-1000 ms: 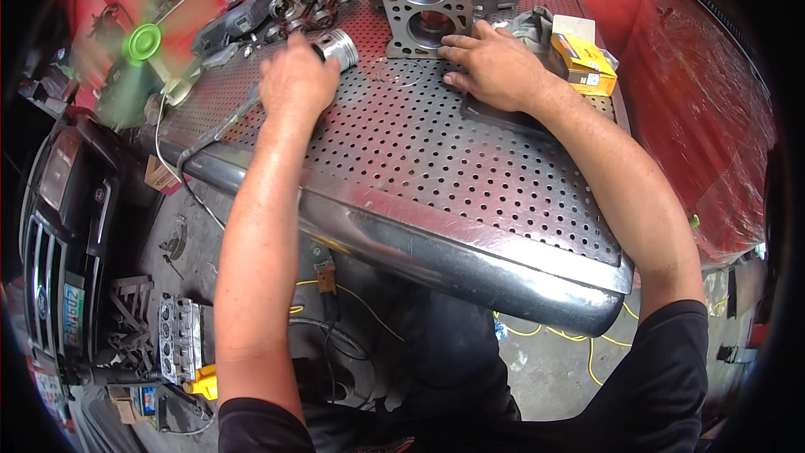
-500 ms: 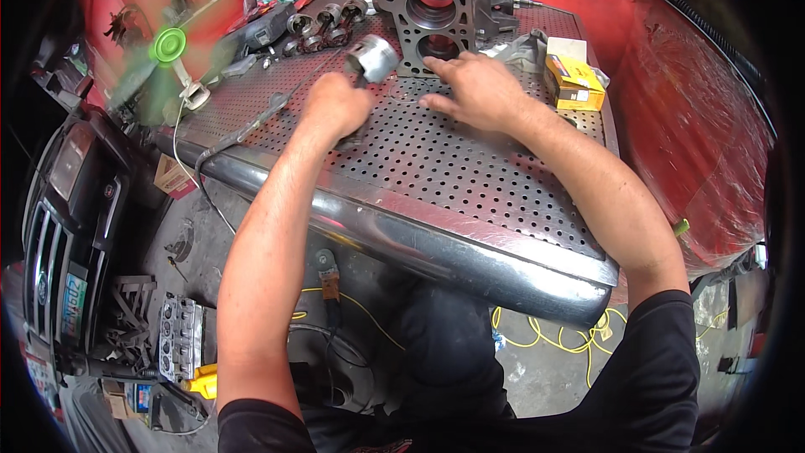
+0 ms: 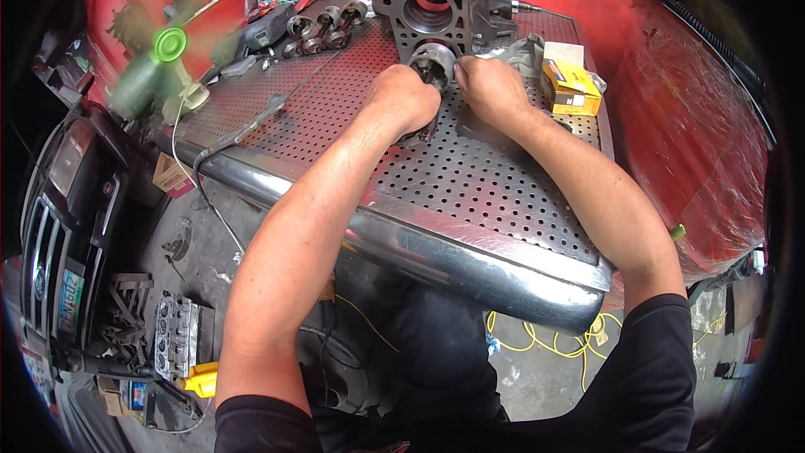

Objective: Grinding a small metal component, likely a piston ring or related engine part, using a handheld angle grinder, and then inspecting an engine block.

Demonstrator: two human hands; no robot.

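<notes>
My left hand is closed around a piston with its connecting rod, the rod hanging below my fingers. The silver piston is held tilted in front of the lower bore of the upright dark engine block. My right hand has its fingers curled at the piston's right side, gripping its edge; the fingertips are partly hidden. Both hands are over the perforated steel bench top.
More pistons with rods lie at the back left, near a green fan and a cable. A yellow box stands at the right. Below are a cylinder head and yellow hose on the floor, beside a black vehicle front.
My left hand has carried the piston rightward from the bench's left to the front of the block. My right hand has left the block's face and closed in on the piston.
</notes>
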